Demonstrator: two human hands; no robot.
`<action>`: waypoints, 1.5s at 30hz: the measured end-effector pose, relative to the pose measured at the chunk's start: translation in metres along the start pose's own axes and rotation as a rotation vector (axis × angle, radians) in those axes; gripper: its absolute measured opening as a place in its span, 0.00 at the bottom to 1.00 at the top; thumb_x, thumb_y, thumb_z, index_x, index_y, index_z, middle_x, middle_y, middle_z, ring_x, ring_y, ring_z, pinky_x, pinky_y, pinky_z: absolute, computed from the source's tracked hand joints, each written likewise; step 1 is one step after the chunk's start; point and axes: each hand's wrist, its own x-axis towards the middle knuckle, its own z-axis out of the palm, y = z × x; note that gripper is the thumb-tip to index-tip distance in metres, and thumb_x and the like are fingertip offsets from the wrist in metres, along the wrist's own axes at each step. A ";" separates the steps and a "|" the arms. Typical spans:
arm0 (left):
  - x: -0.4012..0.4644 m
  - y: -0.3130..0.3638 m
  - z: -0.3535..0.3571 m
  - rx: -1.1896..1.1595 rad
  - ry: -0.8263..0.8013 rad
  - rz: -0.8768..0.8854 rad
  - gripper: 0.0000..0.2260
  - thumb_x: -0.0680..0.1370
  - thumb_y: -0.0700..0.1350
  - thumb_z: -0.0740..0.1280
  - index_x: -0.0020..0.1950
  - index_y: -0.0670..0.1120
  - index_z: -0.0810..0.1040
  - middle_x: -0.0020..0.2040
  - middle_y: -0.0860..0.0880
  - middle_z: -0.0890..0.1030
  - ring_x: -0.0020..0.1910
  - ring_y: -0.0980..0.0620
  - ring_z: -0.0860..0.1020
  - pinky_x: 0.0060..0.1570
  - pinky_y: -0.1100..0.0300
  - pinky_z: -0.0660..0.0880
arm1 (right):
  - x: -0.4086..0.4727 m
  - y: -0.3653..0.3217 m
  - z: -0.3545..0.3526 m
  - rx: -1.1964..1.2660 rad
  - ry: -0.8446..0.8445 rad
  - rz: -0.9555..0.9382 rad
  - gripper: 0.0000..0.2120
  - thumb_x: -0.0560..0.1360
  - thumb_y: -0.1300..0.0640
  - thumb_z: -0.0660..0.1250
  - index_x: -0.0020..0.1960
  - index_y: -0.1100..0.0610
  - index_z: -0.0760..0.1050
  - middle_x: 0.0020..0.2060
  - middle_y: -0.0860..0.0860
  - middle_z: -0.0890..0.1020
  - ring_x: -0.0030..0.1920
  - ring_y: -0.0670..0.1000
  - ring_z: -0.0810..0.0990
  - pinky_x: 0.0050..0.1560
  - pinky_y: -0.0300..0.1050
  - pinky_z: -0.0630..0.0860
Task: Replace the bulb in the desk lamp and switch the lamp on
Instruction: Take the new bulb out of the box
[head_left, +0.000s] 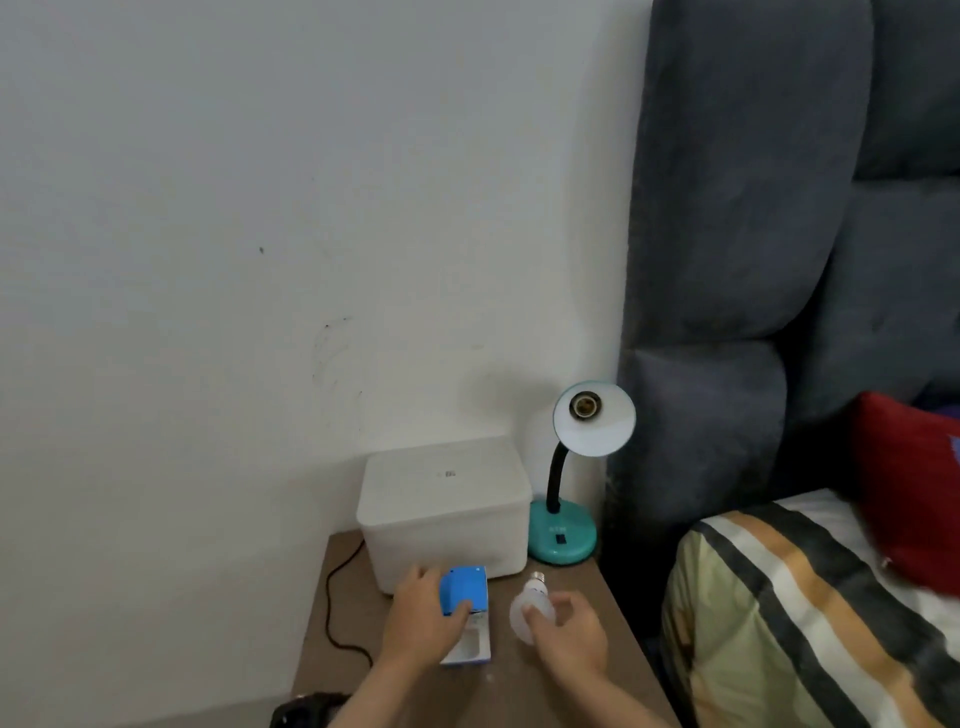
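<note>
Socket (585, 406) empty; right hand (571, 642) fingers clamped on bulb (527, 605), left hand (423, 621) pinching box (464, 592). Next: screw bulb into lamp (576, 467).

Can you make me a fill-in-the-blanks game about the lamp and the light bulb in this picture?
1. The socket in the lamp shade has ____ bulb in it.
2. The left hand grips a ____ box.
3. The right hand holds the white ____ on the table.
4. The lamp stands right of a white ____ tub.

Missing words: no; blue; bulb; plastic
</note>
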 end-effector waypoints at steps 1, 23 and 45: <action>-0.002 -0.002 0.003 -0.015 -0.010 -0.011 0.20 0.74 0.51 0.67 0.63 0.46 0.71 0.58 0.47 0.72 0.57 0.51 0.72 0.54 0.61 0.70 | 0.001 0.004 0.004 -0.017 -0.013 0.023 0.12 0.66 0.53 0.74 0.45 0.51 0.73 0.45 0.53 0.79 0.44 0.52 0.76 0.50 0.45 0.75; -0.012 -0.018 0.031 -0.305 0.202 -0.122 0.14 0.72 0.43 0.72 0.55 0.44 0.76 0.50 0.49 0.74 0.48 0.54 0.73 0.44 0.66 0.69 | 0.010 0.017 0.030 -0.113 -0.005 -0.484 0.10 0.72 0.59 0.67 0.53 0.53 0.77 0.48 0.49 0.79 0.52 0.49 0.77 0.54 0.46 0.76; -0.004 -0.033 0.028 -0.552 0.090 -0.074 0.27 0.68 0.40 0.75 0.63 0.50 0.69 0.57 0.54 0.75 0.51 0.56 0.77 0.46 0.60 0.80 | 0.007 -0.003 0.039 0.115 -0.447 -0.369 0.28 0.72 0.69 0.63 0.64 0.42 0.69 0.56 0.45 0.77 0.57 0.46 0.76 0.57 0.43 0.78</action>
